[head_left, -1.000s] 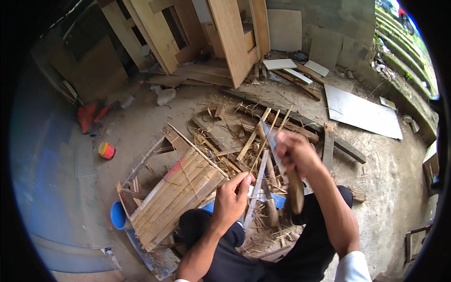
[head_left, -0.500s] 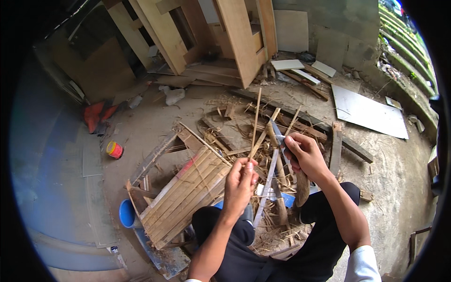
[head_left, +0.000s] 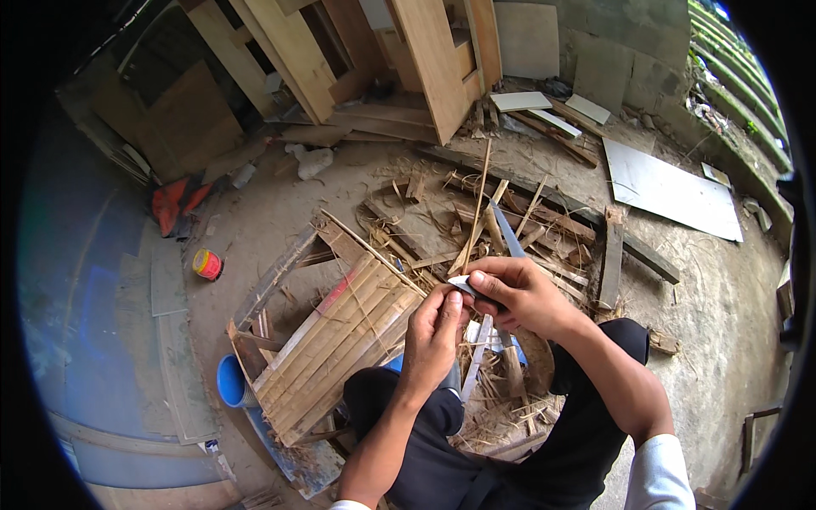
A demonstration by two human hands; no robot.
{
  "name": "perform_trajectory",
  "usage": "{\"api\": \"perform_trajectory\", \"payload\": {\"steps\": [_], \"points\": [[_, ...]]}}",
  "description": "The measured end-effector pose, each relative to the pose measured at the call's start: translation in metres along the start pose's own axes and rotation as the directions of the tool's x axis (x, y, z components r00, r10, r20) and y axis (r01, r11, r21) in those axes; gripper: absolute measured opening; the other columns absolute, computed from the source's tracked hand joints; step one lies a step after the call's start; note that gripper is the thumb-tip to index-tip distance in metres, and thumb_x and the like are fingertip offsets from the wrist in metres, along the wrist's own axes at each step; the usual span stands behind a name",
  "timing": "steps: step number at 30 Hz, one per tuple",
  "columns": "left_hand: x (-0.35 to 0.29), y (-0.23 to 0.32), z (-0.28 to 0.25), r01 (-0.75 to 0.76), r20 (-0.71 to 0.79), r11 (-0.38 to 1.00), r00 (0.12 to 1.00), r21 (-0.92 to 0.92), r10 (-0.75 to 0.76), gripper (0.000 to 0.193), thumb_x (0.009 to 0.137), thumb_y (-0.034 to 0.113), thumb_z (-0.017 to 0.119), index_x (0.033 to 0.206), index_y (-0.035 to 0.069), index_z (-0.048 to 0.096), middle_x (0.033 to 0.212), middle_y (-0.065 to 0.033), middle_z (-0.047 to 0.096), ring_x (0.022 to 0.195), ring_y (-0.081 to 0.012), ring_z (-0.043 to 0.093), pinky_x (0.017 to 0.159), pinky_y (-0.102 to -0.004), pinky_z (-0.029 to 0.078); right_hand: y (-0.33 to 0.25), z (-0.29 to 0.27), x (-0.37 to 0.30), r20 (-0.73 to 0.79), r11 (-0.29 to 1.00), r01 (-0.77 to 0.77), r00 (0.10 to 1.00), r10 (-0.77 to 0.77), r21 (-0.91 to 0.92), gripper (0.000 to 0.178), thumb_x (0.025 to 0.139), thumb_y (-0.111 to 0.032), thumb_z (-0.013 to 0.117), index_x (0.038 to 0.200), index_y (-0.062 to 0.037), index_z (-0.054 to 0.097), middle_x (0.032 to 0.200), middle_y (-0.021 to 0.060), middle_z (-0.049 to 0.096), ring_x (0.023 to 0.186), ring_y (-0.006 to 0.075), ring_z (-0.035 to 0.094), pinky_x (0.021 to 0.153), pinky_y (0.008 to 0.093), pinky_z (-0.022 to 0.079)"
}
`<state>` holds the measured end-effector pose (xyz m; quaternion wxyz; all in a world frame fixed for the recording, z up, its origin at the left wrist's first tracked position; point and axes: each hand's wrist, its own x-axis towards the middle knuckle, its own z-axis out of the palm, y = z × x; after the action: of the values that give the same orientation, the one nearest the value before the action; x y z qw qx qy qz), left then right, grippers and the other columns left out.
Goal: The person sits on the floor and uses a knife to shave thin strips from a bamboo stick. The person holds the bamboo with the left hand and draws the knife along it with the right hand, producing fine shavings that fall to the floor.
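To the right of the slatted wooden panel (head_left: 344,319), the left hand (head_left: 435,331) pinches a thin stick (head_left: 481,183) near its lower end; the right hand (head_left: 518,293) is clamped around a knife (head_left: 461,282). A blue bucket (head_left: 231,380) stands just left of the panel.

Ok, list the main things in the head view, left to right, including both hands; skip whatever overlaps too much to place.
Red-and-yellow tub → slatted wooden panel → left hand → right hand → large white board on the floor.
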<state>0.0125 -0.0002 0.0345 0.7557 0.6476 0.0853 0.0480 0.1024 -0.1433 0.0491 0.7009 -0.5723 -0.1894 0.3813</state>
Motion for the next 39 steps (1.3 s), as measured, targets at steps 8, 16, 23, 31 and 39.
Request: {"api": "perform_trajectory", "payload": {"steps": [8, 16, 23, 31, 39], "points": [[0.0, -0.007, 0.003, -0.229, 0.008, 0.85, 0.967, 0.474, 0.256, 0.023, 0.1, 0.021, 0.048, 0.097, 0.001, 0.059, 0.069, 0.0032, 0.051, 0.058, -0.0034, 0.04, 0.05, -0.0215, 0.033, -0.007, -0.014, -0.005, -0.029, 0.995, -0.054, 0.998, 0.052, -0.078, 0.024, 0.099, -0.027, 0.051, 0.1, -0.006, 0.062, 0.064, -0.0061, 0.047, 0.049, 0.0016, 0.035, 0.043, 0.0186, 0.026], [-0.001, -0.004, 0.01, -0.254, -0.024, 0.754, 0.941, 0.606, 0.337, 0.027, 0.099, 0.023, 0.049, 0.1, -0.002, 0.061, 0.072, -0.0046, 0.059, 0.065, -0.008, 0.05, 0.059, -0.0252, 0.042, -0.009, -0.012, 0.0, -0.126, 0.986, -0.116, 0.983, 0.131, 0.118, 0.026, 0.098, -0.029, 0.051, 0.089, -0.0058, 0.058, 0.064, -0.0055, 0.046, 0.049, 0.0015, 0.031, 0.043, 0.0184, 0.025], [-0.006, -0.012, 0.017, -0.12, 0.065, 0.864, 0.993, 0.488, 0.102, 0.021, 0.098, 0.02, 0.049, 0.095, 0.002, 0.061, 0.066, 0.0033, 0.045, 0.063, -0.005, 0.04, 0.056, -0.0226, 0.035, -0.02, -0.064, 0.008, -0.502, 0.981, 0.116, 0.864, -0.024, 0.154, 0.021, 0.1, -0.025, 0.048, 0.089, -0.0086, 0.056, 0.067, -0.0056, 0.047, 0.048, 0.0014, 0.029, 0.042, 0.0184, 0.024], [0.001, -0.018, -0.001, -0.176, 0.044, 0.844, 0.983, 0.507, 0.179, 0.019, 0.096, 0.017, 0.05, 0.093, 0.001, 0.061, 0.065, -0.0052, 0.052, 0.056, -0.009, 0.043, 0.053, -0.0271, 0.038, 0.0, -0.052, 0.003, -0.166, 0.998, 0.037, 0.986, -0.027, 0.058, 0.024, 0.098, -0.029, 0.051, 0.1, -0.0076, 0.062, 0.066, -0.0061, 0.05, 0.049, 0.0014, 0.035, 0.043, 0.0169, 0.026], [-0.006, -0.014, 0.0, -0.124, 0.089, 0.877, 0.992, 0.464, 0.093, 0.02, 0.098, 0.016, 0.048, 0.091, 0.002, 0.059, 0.062, -0.0011, 0.048, 0.055, -0.0068, 0.041, 0.051, -0.0255, 0.035, -0.031, -0.12, 0.01, -0.741, 0.839, 0.462, 0.662, -0.111, 0.287, 0.026, 0.101, -0.025, 0.043, 0.104, -0.0026, 0.056, 0.064, -0.0055, 0.046, 0.047, 0.0012, 0.034, 0.04, 0.015, 0.029]]}}
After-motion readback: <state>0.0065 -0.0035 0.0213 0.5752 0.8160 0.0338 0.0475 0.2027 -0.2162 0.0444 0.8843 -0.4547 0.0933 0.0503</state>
